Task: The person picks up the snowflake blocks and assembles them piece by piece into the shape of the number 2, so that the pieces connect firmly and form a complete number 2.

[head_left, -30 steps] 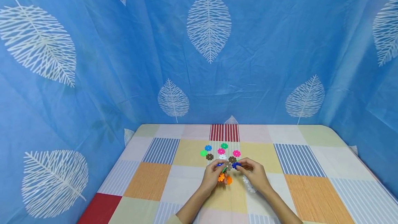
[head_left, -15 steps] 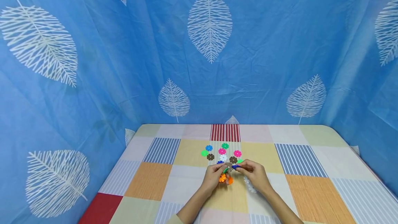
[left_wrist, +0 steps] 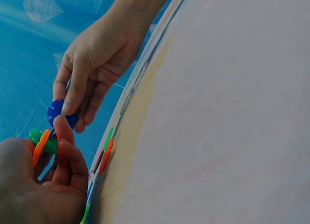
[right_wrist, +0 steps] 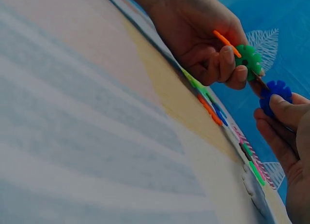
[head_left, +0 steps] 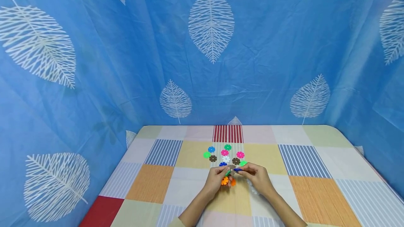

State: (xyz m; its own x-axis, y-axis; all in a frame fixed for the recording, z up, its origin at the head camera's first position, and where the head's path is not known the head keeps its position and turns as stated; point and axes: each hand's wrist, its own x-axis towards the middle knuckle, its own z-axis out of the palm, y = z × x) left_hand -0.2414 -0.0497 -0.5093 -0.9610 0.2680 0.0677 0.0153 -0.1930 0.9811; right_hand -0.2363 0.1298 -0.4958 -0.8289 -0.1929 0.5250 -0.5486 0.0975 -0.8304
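Over the middle of the table, my left hand (head_left: 215, 179) grips a small cluster of flower-shaped plastic discs slotted together. The cluster has a green disc (right_wrist: 249, 58), an orange disc (right_wrist: 225, 42) and a greyish-brown disc (head_left: 233, 170). My right hand (head_left: 258, 178) pinches a dark blue notched disc (right_wrist: 277, 95) between thumb and fingers. Its rim meets the edge of the brown disc, the two standing crosswise in the right wrist view. Part of the cluster is hidden behind the left fingers (left_wrist: 68, 161).
Loose discs lie just beyond the hands, among them a pink disc (head_left: 240, 155), a white disc (head_left: 226, 158) and a light blue disc (head_left: 211, 149). Another orange disc (head_left: 233, 182) lies beneath the hands. White discs (head_left: 252, 187) sit partly behind the right hand. A patchwork cloth (head_left: 151, 185) covers the table.
My right hand has moved slightly left, turning the blue disc from flat-facing to edge-on and bringing it against the brown disc. The left hand keeps its grip nearly in place.
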